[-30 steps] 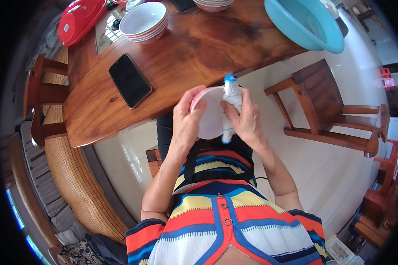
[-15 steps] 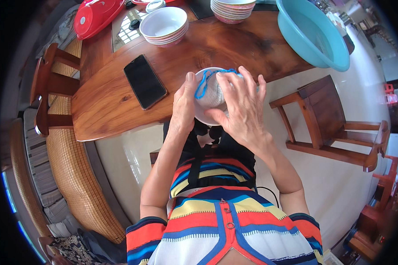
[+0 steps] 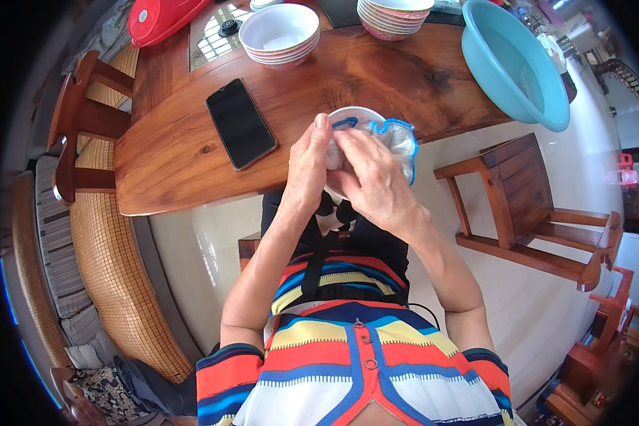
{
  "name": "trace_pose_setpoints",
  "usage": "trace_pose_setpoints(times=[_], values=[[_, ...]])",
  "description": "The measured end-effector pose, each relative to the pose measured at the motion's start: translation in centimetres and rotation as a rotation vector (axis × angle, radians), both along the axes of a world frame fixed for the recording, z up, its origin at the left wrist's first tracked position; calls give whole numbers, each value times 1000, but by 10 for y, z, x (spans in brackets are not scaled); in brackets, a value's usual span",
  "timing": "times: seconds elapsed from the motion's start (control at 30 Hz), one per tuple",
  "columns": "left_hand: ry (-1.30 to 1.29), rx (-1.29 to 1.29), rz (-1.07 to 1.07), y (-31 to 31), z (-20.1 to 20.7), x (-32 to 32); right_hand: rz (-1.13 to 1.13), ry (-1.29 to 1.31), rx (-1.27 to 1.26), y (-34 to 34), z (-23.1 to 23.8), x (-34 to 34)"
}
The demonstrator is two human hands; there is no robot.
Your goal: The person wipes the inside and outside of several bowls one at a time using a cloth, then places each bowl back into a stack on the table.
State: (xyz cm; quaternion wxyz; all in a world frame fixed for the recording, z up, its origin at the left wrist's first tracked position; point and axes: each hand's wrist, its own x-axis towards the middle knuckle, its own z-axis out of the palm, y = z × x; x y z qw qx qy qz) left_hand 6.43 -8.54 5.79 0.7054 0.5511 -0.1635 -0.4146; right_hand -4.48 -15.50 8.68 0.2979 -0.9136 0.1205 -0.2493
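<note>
A white bowl (image 3: 360, 112) is held in front of me near the table's front edge. My left hand (image 3: 306, 170) grips its left side, with the thumb up by the rim. My right hand (image 3: 380, 181) presses a greyish-white cloth (image 3: 403, 148) with blue edging into the bowl, fingers bent over it. Part of that cloth hangs out over the bowl's right side. Both hands hide much of the bowl's inside and wall.
On the wooden table (image 3: 167, 167) lie a black phone (image 3: 240, 122), two bowl stacks (image 3: 280, 51) (image 3: 390, 27) and a red plastic piece (image 3: 163, 21). A blue basin (image 3: 481, 67) sits at the right edge. Wooden chairs (image 3: 518, 181) (image 3: 96, 124) flank the table.
My right hand has moved down and closed more over the cloth. More of the cloth now spills out at the right of the bowl. The view has shifted slightly.
</note>
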Motion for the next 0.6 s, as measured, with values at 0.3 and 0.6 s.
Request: trace_pose_setpoints(times=[0.3, 0.6], values=[[-134, 28, 46, 4, -4, -9, 224, 41, 98, 0, 11, -30], [-251, 70, -113, 15, 9, -10, 28, -43, 926, 1, 31, -74]])
